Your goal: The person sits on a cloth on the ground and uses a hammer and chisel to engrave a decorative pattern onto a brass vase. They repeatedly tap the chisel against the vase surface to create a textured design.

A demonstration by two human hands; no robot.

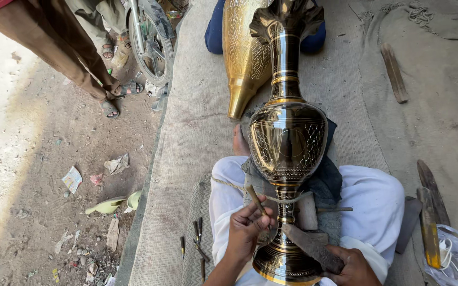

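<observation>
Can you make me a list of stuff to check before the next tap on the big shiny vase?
1. Left hand grips the thin metal chisel: ok.
2. Right hand holds the dark flat wooden mallet: ok.
3. Tall black-and-gold engraved brass vase lies across the lap: ok.
4. Chisel tip touching the vase stem: cannot tell.
5. Thin rope runs across the vase stem: ok.
6. Spare small chisels lie on the mat: ok.
</observation>
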